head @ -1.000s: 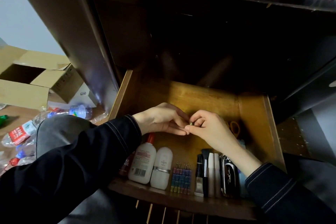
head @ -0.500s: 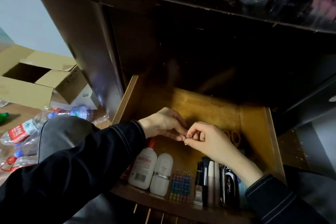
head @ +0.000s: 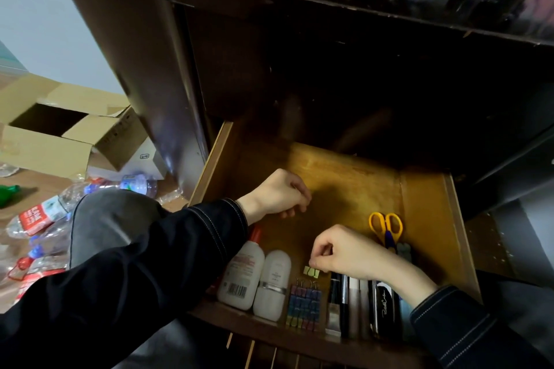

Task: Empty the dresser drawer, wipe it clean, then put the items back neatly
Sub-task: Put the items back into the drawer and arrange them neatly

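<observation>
- R hand (head: 344, 255): fingers pinch small green clips (head: 311, 271), low in drawer (head: 431, 219), just behind coloured clip row (head: 304, 305).
- L hand (head: 278, 195): fingers curled above drawer floor; holding anything? We can't tell.
- We judge clips light, stiff, slippery; pinch across the body, set down flat.

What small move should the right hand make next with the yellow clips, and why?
Probably set the yellow clips down and let go: the right hand pinches them just behind the row of coloured clips, over the bare floor of the drawer, so they would line up with that row.
</observation>
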`<state>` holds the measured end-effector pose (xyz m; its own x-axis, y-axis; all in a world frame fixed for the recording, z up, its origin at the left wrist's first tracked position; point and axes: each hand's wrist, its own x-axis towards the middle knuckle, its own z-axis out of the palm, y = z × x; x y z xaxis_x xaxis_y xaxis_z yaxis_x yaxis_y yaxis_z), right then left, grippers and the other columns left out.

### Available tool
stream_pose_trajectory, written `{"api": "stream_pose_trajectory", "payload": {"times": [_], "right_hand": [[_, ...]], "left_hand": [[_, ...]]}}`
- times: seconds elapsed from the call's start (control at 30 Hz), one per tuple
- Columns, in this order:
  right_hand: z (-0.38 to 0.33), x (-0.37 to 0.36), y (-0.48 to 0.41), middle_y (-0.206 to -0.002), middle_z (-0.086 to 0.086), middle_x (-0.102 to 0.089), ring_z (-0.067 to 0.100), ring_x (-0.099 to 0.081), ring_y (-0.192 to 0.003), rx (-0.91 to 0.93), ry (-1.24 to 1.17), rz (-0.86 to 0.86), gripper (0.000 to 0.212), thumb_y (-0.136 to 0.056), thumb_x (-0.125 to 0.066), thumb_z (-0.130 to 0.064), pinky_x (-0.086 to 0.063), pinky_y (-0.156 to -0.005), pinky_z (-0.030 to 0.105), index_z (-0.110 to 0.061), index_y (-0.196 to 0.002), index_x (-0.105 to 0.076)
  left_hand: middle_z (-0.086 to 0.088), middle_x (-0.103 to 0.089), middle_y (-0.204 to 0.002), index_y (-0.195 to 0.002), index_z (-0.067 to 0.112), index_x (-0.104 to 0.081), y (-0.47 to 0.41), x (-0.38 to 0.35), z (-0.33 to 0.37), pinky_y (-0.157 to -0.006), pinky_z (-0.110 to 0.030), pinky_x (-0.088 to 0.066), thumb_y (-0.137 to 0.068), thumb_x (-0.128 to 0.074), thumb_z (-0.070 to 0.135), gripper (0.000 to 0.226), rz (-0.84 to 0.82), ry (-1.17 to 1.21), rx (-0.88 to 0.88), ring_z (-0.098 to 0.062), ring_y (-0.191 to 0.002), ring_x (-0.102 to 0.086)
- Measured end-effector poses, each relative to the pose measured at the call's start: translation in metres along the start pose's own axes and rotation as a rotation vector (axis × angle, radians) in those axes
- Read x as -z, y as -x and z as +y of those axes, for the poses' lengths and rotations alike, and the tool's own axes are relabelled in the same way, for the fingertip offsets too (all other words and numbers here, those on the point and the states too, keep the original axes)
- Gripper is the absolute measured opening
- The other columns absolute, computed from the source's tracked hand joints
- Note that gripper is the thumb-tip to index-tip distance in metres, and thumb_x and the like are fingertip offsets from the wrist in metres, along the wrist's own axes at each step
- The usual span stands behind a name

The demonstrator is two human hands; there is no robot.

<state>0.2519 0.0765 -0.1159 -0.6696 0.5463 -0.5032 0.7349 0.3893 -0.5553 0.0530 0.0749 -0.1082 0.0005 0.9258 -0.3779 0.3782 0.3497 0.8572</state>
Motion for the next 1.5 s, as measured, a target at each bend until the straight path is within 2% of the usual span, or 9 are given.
{"api": "stream_pose_trajectory", "payload": {"times": [0.37, 0.73, 0.87, 0.97, 1.1, 1.17, 1.3, 1.37, 1.5], "right_hand": [[0.007, -0.014, -0.007, -0.075, -0.013, -0.066, 0.0, -0.059, -0.069, 0.03, 0.069, -0.095, 0.015, -0.088, -0.07, -0.04, -0.049, -0.066, 0.03, -0.029, -0.079, -0.072], [0.004, -0.013, -0.005, -0.081, -0.008, -0.069, 0.012, -0.065, -0.079, 0.041, 0.058, -0.098, 0.022, -0.092, -0.066, -0.04, -0.053, -0.072, 0.038, -0.021, -0.087, -0.076], [0.004, -0.013, -0.005, -0.072, -0.001, -0.068, 0.007, -0.053, -0.058, 0.035, 0.025, -0.118, 0.031, -0.096, -0.059, -0.044, -0.043, -0.058, 0.033, -0.019, -0.084, -0.074], [0.003, -0.01, -0.001, -0.06, -0.006, -0.062, 0.003, -0.046, -0.049, 0.035, -0.031, -0.098, 0.039, -0.101, -0.054, -0.04, -0.039, -0.055, 0.029, -0.021, -0.069, -0.067], [-0.004, 0.005, 0.017, -0.065, -0.005, -0.065, 0.01, -0.05, -0.058, 0.01, -0.129, 0.058, 0.034, -0.102, -0.054, -0.039, -0.041, -0.061, 0.033, -0.017, -0.085, -0.074], [-0.011, 0.018, 0.034, -0.07, -0.006, -0.069, 0.013, -0.055, -0.061, 0.001, -0.146, 0.177, 0.03, -0.101, -0.055, -0.041, -0.045, -0.062, 0.037, -0.023, -0.088, -0.076], [-0.041, 0.055, 0.078, -0.073, -0.019, -0.066, 0.003, -0.061, -0.068, 0.03, -0.029, 0.474, 0.027, -0.099, -0.054, -0.048, -0.053, -0.073, 0.034, -0.034, -0.079, -0.066], [-0.063, 0.081, 0.108, -0.077, -0.027, -0.064, -0.002, -0.062, -0.072, 0.107, 0.001, 0.653, 0.022, -0.097, -0.055, -0.048, -0.053, -0.07, 0.03, -0.039, -0.081, -0.064], [-0.111, 0.133, 0.164, -0.08, -0.022, -0.069, 0.001, -0.066, -0.074, 0.268, -0.058, 0.916, 0.025, -0.087, -0.05, -0.056, -0.054, -0.069, 0.028, -0.039, -0.088, -0.069]], "left_hand": [[-0.005, -0.073, -0.073, -0.09, 0.006, -0.072, 0.0, 0.0, -0.001, -0.044, -0.022, -0.043, -0.09, -0.065, 0.006, 0.007, 0.004, 0.001, -0.012, -0.009, -0.049, -0.055], [-0.006, -0.072, -0.077, -0.097, 0.001, -0.071, 0.002, -0.001, 0.002, -0.047, -0.023, -0.043, -0.094, -0.063, 0.007, 0.011, 0.003, -0.016, -0.009, -0.012, -0.054, -0.056], [-0.005, -0.071, -0.075, -0.095, 0.003, -0.071, 0.001, 0.0, 0.002, -0.047, -0.023, -0.043, -0.094, -0.063, 0.008, 0.01, 0.012, -0.019, -0.01, -0.012, -0.053, -0.056], [-0.004, -0.071, -0.073, -0.093, 0.005, -0.07, 0.002, -0.001, 0.002, -0.045, -0.022, -0.044, -0.095, -0.063, 0.011, 0.01, 0.014, -0.024, -0.033, -0.012, -0.051, -0.056], [-0.005, -0.072, -0.076, -0.092, 0.011, -0.07, 0.018, -0.002, 0.01, -0.053, -0.033, -0.05, -0.097, -0.06, 0.015, 0.012, 0.01, -0.098, -0.158, -0.016, -0.058, -0.06], [-0.003, -0.073, -0.076, -0.091, 0.015, -0.071, 0.032, -0.002, 0.02, -0.059, -0.037, -0.055, -0.097, -0.06, 0.015, 0.013, 0.027, -0.155, -0.246, -0.014, -0.058, -0.062], [0.005, -0.07, -0.075, -0.087, 0.023, -0.069, 0.07, 0.004, 0.057, -0.064, -0.032, -0.056, -0.096, -0.06, 0.03, 0.015, 0.101, -0.289, -0.49, -0.004, -0.064, -0.064], [0.011, -0.068, -0.077, -0.085, 0.027, -0.067, 0.094, 0.011, 0.087, -0.067, -0.031, -0.054, -0.096, -0.058, 0.037, 0.017, 0.162, -0.333, -0.646, -0.004, -0.07, -0.064], [0.014, -0.066, -0.074, -0.082, 0.033, -0.063, 0.136, 0.025, 0.155, -0.067, -0.03, -0.052, -0.095, -0.059, 0.037, 0.015, 0.318, -0.304, -0.876, -0.006, -0.073, -0.065]]}}
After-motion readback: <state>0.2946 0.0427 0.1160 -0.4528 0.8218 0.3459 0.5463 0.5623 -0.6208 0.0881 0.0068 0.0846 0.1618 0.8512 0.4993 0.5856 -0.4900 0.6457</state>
